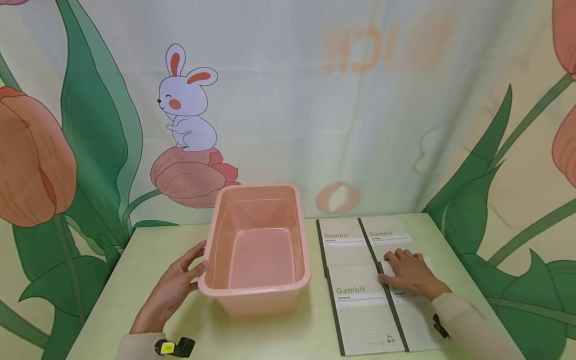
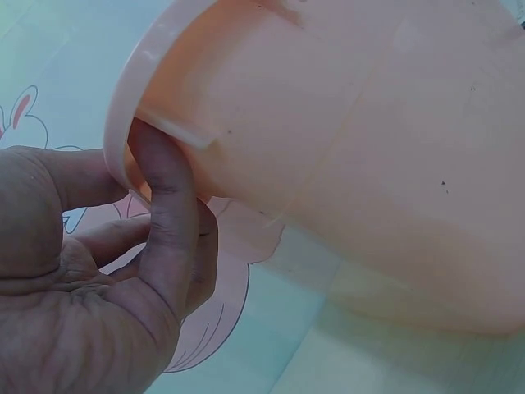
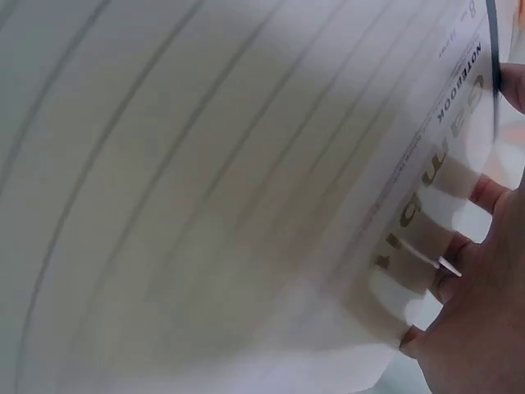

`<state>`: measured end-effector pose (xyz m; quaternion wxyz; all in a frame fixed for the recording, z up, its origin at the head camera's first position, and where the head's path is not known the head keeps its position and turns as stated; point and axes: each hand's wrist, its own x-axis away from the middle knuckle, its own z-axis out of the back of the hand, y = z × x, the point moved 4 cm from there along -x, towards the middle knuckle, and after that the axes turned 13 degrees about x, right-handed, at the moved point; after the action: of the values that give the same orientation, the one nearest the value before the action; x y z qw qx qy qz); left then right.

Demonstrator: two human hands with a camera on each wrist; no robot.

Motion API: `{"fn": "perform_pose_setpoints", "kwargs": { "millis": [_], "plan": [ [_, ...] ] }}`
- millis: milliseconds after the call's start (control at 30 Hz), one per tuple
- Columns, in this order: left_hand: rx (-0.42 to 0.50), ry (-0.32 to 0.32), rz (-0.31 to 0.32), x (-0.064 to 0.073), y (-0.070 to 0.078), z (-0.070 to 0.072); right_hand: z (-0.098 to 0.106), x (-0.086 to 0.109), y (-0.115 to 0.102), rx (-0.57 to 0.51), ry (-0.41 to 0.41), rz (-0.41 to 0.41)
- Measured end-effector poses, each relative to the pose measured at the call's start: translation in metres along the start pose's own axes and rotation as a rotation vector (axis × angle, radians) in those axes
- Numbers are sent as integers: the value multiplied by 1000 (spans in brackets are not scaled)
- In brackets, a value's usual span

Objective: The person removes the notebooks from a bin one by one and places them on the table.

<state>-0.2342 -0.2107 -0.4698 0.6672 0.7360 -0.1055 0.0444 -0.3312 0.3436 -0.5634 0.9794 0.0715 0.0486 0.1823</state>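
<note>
In the head view, my left hand (image 1: 173,287) holds the left rim of a pink plastic basin (image 1: 261,295). The left wrist view shows the thumb and bent fingers (image 2: 172,205) pinching the rim from both sides, with some fingertips hidden under the lip. Over on the right, my right hand (image 1: 411,272) rests on the front right notebook (image 1: 418,325), a pale one with a dark spine. Its thumb is by the spine and the fingers spread near the top edge. Seen from the right wrist, the fingertips touch the lined cover (image 3: 246,205) beside the printed title.
Other "Gambit" notebooks lie close together: one at front left (image 1: 366,320), one at back left (image 1: 344,250), one at back right (image 1: 384,232). All lie on a pale green table (image 1: 148,250). Behind it hangs a curtain (image 1: 279,100) printed with a rabbit and tulips.
</note>
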Motion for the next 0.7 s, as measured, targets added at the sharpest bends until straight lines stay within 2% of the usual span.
{"fn": "perform_pose_setpoints", "kwargs": {
  "millis": [167, 300, 433, 533, 700],
  "plan": [
    [12, -22, -22, -1, -1, -1, 0, -5, 0, -28, 52, 24],
    [14, -29, -37, -3, 1, 0, 14, -15, -3, -58, 108, 20],
    [31, -46, -31, -4, 2, 1, 40, -18, -11, -125, 150, 17],
    [38, -40, -8, -4, -1, 2, 65, -20, -23, -195, 198, 46],
    [-31, 45, 46, -1, -10, 10, 105, -24, -50, -233, 267, 101]
  ]
}}
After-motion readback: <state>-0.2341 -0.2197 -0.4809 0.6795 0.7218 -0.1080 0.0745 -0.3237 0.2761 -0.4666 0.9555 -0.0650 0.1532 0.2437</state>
